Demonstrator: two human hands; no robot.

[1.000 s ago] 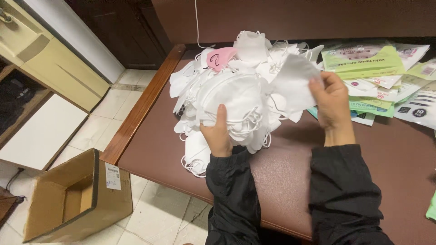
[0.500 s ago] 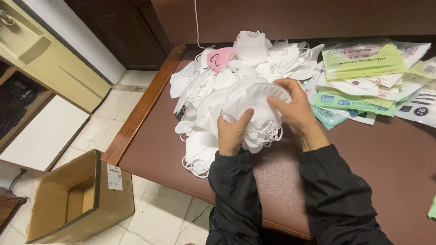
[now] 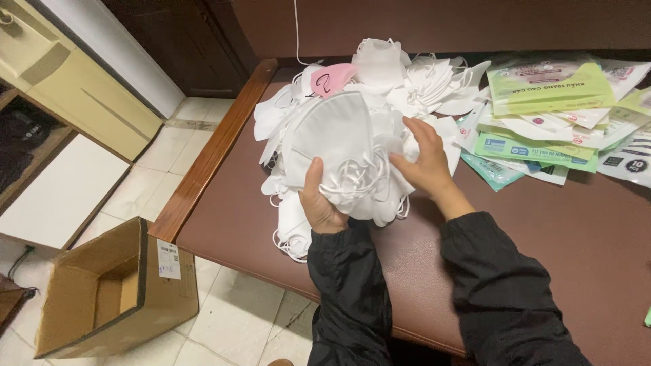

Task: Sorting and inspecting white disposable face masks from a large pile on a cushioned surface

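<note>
Two hands work one folded white mask (image 3: 332, 139) above the heap of masks (image 3: 380, 88) near the table's (image 3: 542, 230) left edge; my left hand (image 3: 319, 203) pinches its lower edge, thumb on top; my right hand (image 3: 424, 159) lies half-open against its side and loops, holding nothing firmly; I judge it best to keep the ear loops (image 3: 352, 179) untangled and lift the mask clear of the heap, away from the packets (image 3: 542, 102) toward the far right corner.

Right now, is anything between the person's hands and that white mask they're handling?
Nothing visible. The left hand already grips the white mask from below, thumb on its front. The right hand touches its right edge, beside the ear loops. The mask pile lies behind.
</note>
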